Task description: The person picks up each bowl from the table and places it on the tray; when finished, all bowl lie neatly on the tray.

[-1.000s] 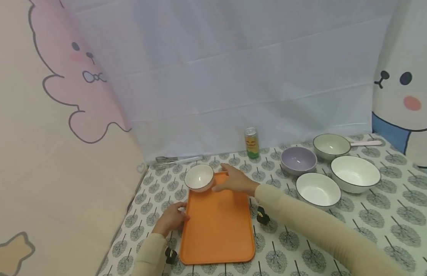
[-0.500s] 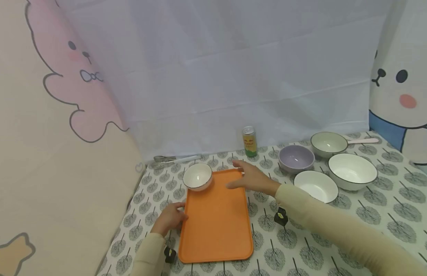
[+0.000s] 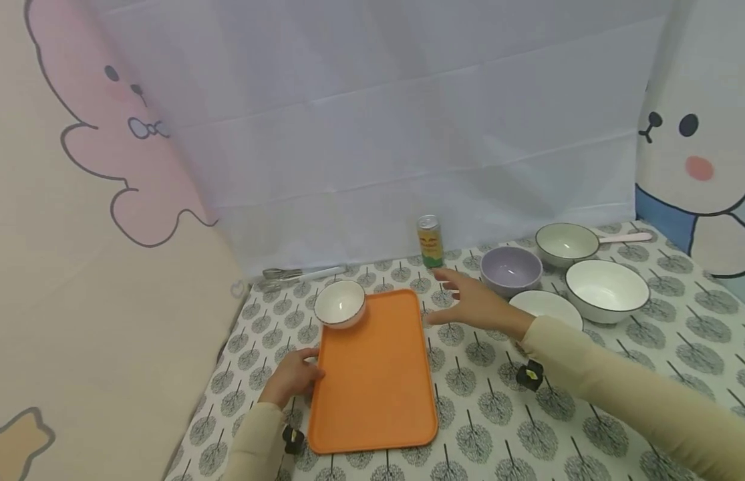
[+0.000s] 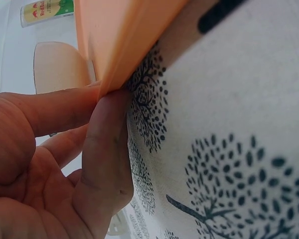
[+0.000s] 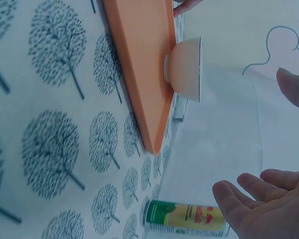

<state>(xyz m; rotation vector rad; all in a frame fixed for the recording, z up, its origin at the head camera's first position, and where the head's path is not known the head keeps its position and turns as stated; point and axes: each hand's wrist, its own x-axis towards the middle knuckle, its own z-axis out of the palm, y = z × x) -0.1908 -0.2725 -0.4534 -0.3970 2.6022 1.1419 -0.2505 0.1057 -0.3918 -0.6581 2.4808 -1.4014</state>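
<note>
An orange tray [image 3: 375,381] lies flat on the patterned tablecloth. On its far left corner sits a small white bowl [image 3: 340,306], upright. My left hand [image 3: 292,375] pinches the tray's left rim between thumb and finger, as the left wrist view shows with the fingers [image 4: 109,124] at the edge. To the right of the tray, my right hand [image 3: 477,306] hovers above the cloth with fingers spread and holds nothing. Just beyond its fingertips stands a yellow and green drink can [image 3: 430,242], also visible beside the hand in the right wrist view.
Right of the tray stand a purple bowl [image 3: 511,271], a white bowl [image 3: 546,308] partly hidden by my right arm, and a larger white bowl [image 3: 608,291]. A pale green pan [image 3: 567,245] with a pink handle is behind them. A whisk [image 3: 303,275] lies at the back left.
My right hand has moved right, away from the white bowl and off the tray, fingers staying spread. The left hand keeps its place at the tray's left rim. The view has shifted slightly.
</note>
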